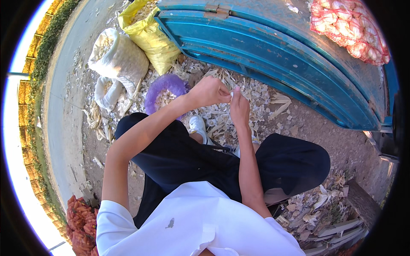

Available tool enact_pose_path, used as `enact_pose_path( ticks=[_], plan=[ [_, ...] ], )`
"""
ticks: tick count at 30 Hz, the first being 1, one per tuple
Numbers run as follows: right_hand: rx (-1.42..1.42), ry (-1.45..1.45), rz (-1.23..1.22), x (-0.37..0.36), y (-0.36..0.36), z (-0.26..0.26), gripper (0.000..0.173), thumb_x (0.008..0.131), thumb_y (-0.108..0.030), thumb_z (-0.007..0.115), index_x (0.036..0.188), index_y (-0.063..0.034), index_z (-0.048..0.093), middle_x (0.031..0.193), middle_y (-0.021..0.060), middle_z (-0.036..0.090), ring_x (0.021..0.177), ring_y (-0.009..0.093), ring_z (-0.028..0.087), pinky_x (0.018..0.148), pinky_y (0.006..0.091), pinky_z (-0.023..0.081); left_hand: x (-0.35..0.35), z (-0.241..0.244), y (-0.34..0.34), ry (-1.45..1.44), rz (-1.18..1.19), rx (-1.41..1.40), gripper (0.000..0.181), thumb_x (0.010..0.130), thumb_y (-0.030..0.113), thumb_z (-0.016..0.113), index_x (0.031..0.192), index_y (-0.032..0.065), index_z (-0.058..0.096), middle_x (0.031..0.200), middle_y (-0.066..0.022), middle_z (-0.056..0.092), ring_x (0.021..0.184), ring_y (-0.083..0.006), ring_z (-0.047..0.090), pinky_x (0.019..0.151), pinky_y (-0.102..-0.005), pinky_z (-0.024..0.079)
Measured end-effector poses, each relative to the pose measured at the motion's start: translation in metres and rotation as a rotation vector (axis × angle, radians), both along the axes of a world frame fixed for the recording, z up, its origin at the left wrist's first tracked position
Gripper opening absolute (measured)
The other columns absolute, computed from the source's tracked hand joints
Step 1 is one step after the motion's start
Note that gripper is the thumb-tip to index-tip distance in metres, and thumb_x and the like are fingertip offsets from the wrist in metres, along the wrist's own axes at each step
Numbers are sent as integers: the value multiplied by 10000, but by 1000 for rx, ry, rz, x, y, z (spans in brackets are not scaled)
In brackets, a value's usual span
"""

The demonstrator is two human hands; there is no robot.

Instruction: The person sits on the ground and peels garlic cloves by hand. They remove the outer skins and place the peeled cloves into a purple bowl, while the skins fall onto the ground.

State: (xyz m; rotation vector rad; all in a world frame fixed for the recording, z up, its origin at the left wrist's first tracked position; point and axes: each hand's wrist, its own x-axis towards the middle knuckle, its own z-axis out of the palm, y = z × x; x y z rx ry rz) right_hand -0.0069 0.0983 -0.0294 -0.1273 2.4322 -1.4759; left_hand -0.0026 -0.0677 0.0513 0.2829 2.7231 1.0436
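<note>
My left hand (pixel 209 91) and my right hand (pixel 239 104) meet in front of my knees, fingertips pinched together on a small white garlic clove (pixel 232 94). Most of the clove is hidden by my fingers. Below and left of my hands, a purple mesh bag (pixel 160 84) stands with its mouth rolled open, holding loose garlic cloves (pixel 165 97). Part of that bag is covered by my left forearm. Dry garlic skins (pixel 221 112) lie thickly on the ground under both hands.
A white sack (pixel 128 57), a smaller white sack (pixel 107 96) and a yellow sack (pixel 153 41) hold cloves at the upper left. A blue metal truck-bed side panel (pixel 256 48) hangs ahead. On the bed rests a red mesh bag of garlic bulbs (pixel 349 28). Reddish mesh bags (pixel 80 220) sit lower left.
</note>
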Motion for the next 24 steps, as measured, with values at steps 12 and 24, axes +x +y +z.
enact_pose_path(
  ticks=[12, 24],
  plan=[
    [-17, 56, 3, 4, 3, 7, 664, 1082, -468, 267, 967, 14, 708, 837, 305, 675, 851, 513, 637, 757, 558, 471, -4, -7, -7, -181, 124, 105, 274, 831, 265, 765, 921, 6, 779, 692, -129, 709, 565, -127, 605, 583, -330, 502],
    [-43, 133, -1, 7, 1, 2, 555, 1088, -409, 309, 981, 16, 649, 813, 287, 643, 826, 503, 618, 725, 545, 456, 0, -20, 0, -310, 235, 408, 223, 856, 203, 760, 880, -16, 722, 780, -56, 704, 724, -114, 655, 673, -278, 526]
  ],
)
